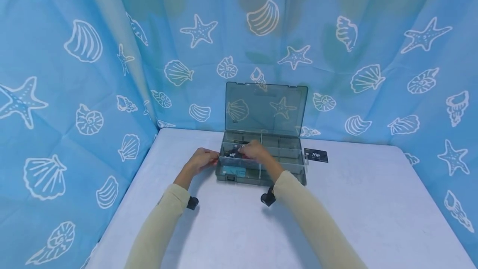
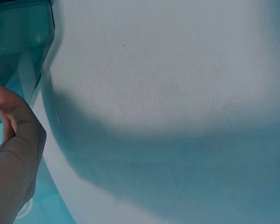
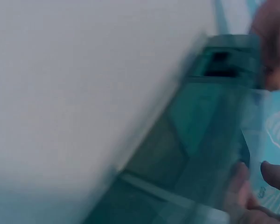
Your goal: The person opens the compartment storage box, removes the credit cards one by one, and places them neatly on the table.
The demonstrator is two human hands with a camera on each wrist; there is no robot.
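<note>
White table (image 1: 354, 202), cards (image 1: 232, 154) in box (image 1: 289, 152)

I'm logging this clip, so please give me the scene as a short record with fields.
Box: clear gray, divided
Lid: open, upright
Dark cards: in box's left half
Blue card: front-left compartment
Loose card: black, "Vip", right of box on white table
Left grip: curled at box's left edge
Right grip: at dark cards; pinch unclear
Backdrop: blue, shells and starfish
</note>
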